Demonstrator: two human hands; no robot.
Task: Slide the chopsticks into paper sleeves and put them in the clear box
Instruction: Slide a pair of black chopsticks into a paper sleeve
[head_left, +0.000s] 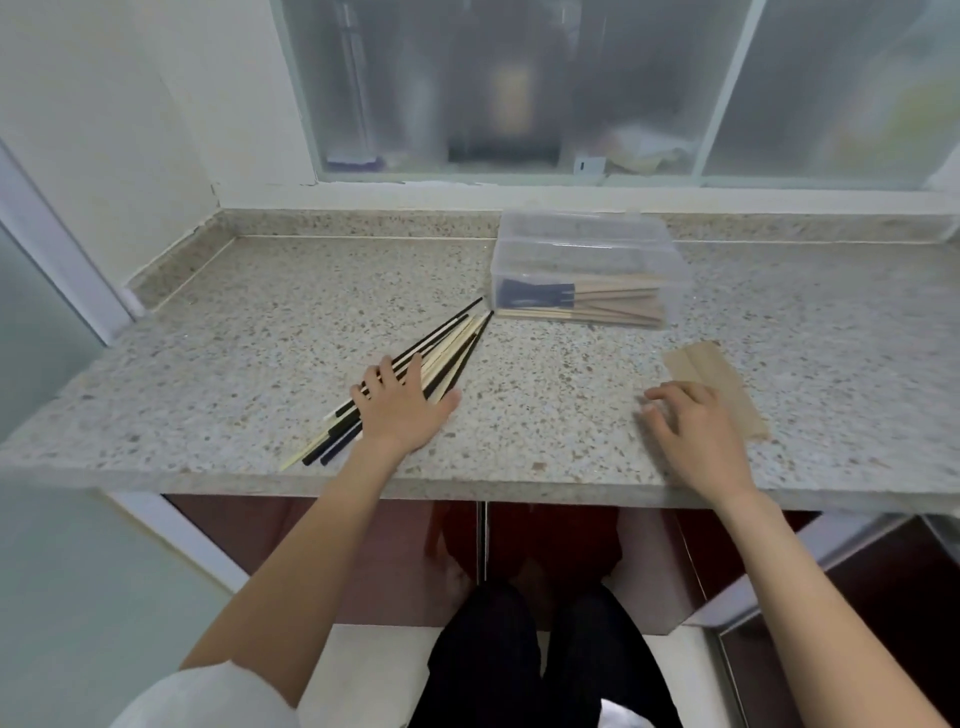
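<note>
While the tabletop (545, 415) carries the clear box (584, 270) at its back edge, already holding sleeved pairs, your left hand (400, 408) lies flat on the chopsticks (452, 343); your right hand (696, 431), loosely curled, rests by the paper sleeves (717, 379). Next, probably pick one pair.

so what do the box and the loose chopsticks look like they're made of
Clear box: see-through plastic, probably; sleeved sticks show through its walls. Loose chopsticks: the pale ones look like bare wood or bamboo; the black ones could be lacquered or plastic, I cannot tell which.
</note>
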